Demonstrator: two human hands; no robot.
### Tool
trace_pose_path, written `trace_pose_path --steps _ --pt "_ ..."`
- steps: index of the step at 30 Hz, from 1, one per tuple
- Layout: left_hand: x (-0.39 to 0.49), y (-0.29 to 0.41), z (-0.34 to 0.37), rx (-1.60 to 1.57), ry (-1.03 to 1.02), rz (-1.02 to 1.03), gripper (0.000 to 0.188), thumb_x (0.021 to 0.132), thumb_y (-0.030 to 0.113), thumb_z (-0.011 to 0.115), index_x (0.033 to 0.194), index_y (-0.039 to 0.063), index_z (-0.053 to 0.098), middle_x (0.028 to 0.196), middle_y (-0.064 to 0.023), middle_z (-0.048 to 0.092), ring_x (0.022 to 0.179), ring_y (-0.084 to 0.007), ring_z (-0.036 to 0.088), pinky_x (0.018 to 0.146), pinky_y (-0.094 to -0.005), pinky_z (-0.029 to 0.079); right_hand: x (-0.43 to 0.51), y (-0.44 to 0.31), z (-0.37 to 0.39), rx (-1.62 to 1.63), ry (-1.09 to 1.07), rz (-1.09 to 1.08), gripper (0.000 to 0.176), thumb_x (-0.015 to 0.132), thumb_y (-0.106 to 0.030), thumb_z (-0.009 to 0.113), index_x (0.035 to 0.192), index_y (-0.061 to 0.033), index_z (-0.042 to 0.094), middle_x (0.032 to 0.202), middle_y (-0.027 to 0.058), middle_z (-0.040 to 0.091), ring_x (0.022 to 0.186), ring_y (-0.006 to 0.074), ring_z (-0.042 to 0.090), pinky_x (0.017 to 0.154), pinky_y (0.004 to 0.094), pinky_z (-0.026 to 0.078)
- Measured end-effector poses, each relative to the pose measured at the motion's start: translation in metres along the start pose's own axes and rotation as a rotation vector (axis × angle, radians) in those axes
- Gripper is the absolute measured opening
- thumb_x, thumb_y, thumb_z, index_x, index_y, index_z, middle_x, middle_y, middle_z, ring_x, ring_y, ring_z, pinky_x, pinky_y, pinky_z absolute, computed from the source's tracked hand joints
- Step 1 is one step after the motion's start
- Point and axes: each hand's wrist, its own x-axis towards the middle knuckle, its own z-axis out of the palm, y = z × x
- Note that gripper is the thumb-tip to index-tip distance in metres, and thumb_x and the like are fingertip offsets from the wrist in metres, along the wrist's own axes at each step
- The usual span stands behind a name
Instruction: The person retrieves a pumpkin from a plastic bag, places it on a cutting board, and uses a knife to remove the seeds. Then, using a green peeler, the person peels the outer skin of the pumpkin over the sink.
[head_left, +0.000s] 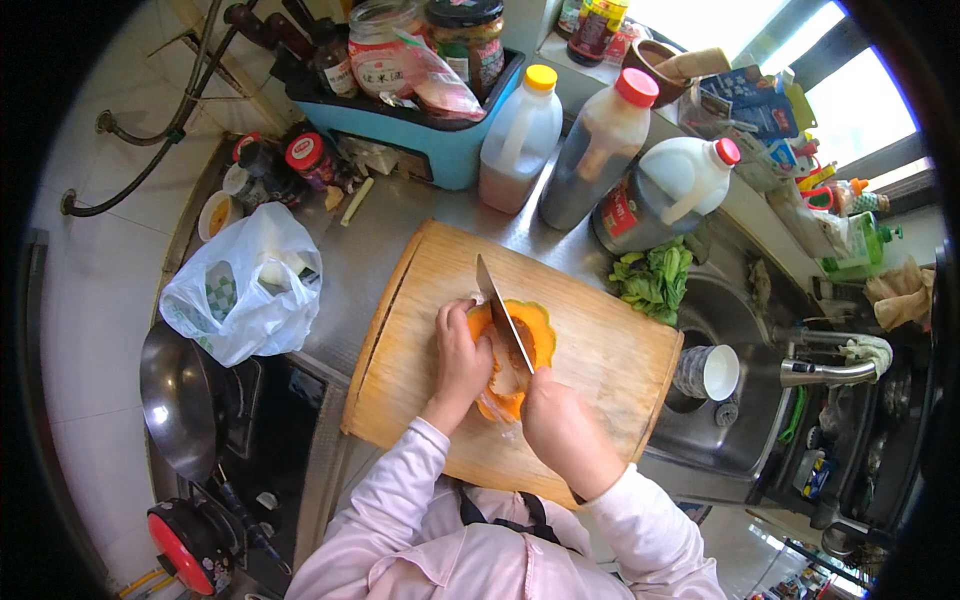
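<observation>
A piece of orange pumpkin (541, 322) lies on the wooden cutting board (600, 341), its hollow facing up. Clear plastic film clings to its near edge. My left hand (463, 356) grips the pumpkin's left side, thumb on the rim. In my right hand (562, 420) is a kitchen knife (506, 311), held by a handle that my fingers hide. The blade slants across the pumpkin's hollow, its tip pointing away from me and past the far rim. Whether the edge touches the flesh, I cannot tell.
Beyond the board stand several large plastic bottles (521, 139) and a blue container (457, 146). A white plastic bag (247, 292) and a wok (176, 405) are at left. Leafy greens (654, 279) lie beside the steel sink (750, 442), which holds stacked white bowls (706, 373).
</observation>
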Motion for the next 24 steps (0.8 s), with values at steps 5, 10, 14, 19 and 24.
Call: trace_pose_path --steps 5,10,14,19,24 --pt "-0.009 0.010 -0.003 -0.037 -0.069 -0.056 0.054 0.082 -0.001 0.051 0.131 -0.007 0.031 0.131 -0.0274 0.037 0.123 -0.0427 0.037 0.106 -0.0447 0.030 0.008 0.003 0.006 0.028 -0.006 -0.010 0.010 0.086 -0.004 0.046 0.086 0.0064 0.047 0.071 0.0295 0.061 0.070 0.0447 0.063 0.061 0.0500 0.051" --pt "-0.074 0.014 -0.005 -0.020 -0.111 -0.118 0.072 0.086 0.005 0.053 0.143 -0.008 0.011 0.144 -0.0301 0.022 0.134 -0.0439 0.026 0.112 -0.0446 0.023 0.010 0.007 0.008 0.030 -0.011 -0.004 0.015 0.087 -0.006 0.044 0.089 0.0082 0.048 0.075 0.0306 0.062 0.074 0.0460 0.063 0.064 0.0504 0.052" --pt "-0.088 -0.003 -0.031 -0.025 -0.266 -0.044 0.076 0.085 0.007 0.056 0.144 -0.007 0.009 0.144 -0.0297 0.020 0.135 -0.0435 0.025 0.111 -0.0439 0.025 0.010 0.010 0.006 0.059 -0.010 0.008 0.016 0.087 -0.008 0.044 0.088 0.0076 0.050 0.076 0.0302 0.062 0.074 0.0456 0.063 0.066 0.0502 0.052" --pt "-0.081 0.013 -0.041 -0.064 -0.308 -0.128 0.081 0.080 0.009 0.061 0.144 -0.003 0.014 0.143 -0.0283 0.023 0.133 -0.0446 0.027 0.109 -0.0431 0.028 0.014 -0.001 -0.012 0.067 -0.073 0.049 0.015 0.084 -0.005 0.047 0.087 0.0082 0.053 0.076 0.0301 0.063 0.076 0.0447 0.064 0.067 0.0485 0.053" --pt "-0.094 0.057 -0.040 0.478 -0.332 0.209 0.069 0.072 0.008 0.067 0.136 0.006 0.041 0.144 -0.0225 0.025 0.134 -0.0389 0.028 0.107 -0.0481 0.031 0.016 -0.002 -0.021 0.066 -0.161 0.024 0.016 0.086 -0.003 0.041 0.090 0.0106 0.049 0.070 0.0257 0.062 0.054 0.0328 0.064 0.043 0.0388 0.052"
